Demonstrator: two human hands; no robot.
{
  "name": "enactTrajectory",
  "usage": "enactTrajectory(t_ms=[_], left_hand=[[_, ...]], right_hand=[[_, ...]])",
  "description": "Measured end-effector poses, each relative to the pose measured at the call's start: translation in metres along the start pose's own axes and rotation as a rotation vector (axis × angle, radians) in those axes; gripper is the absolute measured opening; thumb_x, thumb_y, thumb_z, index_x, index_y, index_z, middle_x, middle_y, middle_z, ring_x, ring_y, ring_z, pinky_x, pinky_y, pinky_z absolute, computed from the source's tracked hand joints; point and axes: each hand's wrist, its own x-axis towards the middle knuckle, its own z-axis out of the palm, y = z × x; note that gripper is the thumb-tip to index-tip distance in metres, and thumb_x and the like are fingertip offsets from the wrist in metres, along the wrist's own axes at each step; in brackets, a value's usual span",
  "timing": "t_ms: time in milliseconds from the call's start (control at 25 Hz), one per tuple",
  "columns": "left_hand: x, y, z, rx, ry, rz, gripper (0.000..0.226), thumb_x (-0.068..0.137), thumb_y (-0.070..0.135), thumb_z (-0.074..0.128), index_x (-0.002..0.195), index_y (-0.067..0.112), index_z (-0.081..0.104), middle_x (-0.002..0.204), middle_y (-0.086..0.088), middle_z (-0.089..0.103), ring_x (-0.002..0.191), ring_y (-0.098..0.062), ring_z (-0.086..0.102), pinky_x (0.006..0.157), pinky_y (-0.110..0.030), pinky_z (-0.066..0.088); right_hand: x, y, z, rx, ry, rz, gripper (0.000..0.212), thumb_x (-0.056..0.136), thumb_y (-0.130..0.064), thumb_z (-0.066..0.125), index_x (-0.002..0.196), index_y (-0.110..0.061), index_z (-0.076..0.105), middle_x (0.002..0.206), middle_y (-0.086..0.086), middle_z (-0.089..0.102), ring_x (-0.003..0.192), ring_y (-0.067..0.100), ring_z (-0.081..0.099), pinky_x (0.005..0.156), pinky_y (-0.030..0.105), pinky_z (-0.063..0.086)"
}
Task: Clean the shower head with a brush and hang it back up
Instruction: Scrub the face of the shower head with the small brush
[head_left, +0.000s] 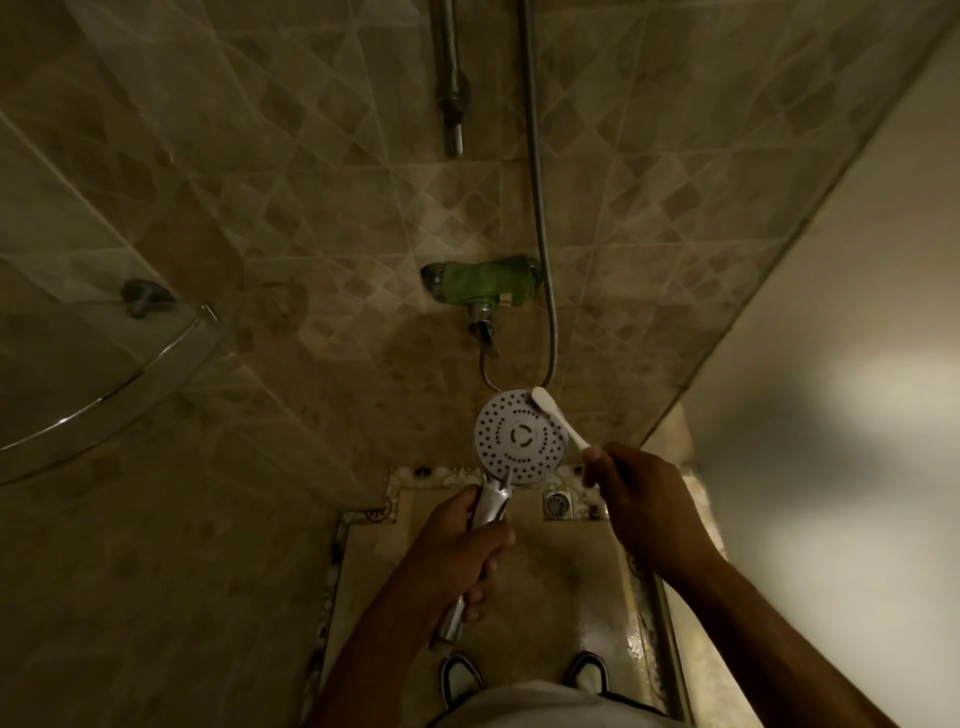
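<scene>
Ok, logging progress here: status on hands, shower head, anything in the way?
Left hand gripping shower head by its handle, face up. Right hand holding brush, bristle end on the face's upper right edge. Hose hangs behind; nothing blocking.

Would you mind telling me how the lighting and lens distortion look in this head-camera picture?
Head view: dim, yellowish light overall; a bright washed-out patch on the right wall; wide-angle bending curves the glass shelf and splays the tiled walls; the white shower head and brush stand out clearly, while both hands, left hand and right hand, are dark and underexposed.
</scene>
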Motion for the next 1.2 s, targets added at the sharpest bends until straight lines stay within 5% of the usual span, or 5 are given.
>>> enactTrajectory(t_ms=[880,1200], left_hand=[[0.005,0.004,-0.010,-0.208,-0.030,-0.073,0.009,0.095,0.007,0.054,0.103,0.011,0.058,0.057,-0.002,0.044,0.034,-0.013,0.029,0.040,-0.019,0.027],[0.005,0.006,-0.005,-0.284,-0.030,-0.068,0.013,0.093,0.007,0.054,0.106,0.010,0.055,0.058,-0.002,0.045,0.034,-0.012,0.029,0.038,-0.018,0.026]], right_hand=[[-0.003,0.003,-0.014,-0.052,-0.122,-0.133,0.034,0.099,-0.034,0.048,0.070,-0.026,0.064,0.053,-0.009,0.056,0.054,-0.002,0.057,0.052,0.010,0.040],[-0.020,0.008,0.006,-0.099,-0.131,-0.131,0.037,0.098,-0.046,0.041,0.073,-0.030,0.063,0.060,-0.008,0.060,0.060,0.003,0.059,0.048,0.016,0.039]])
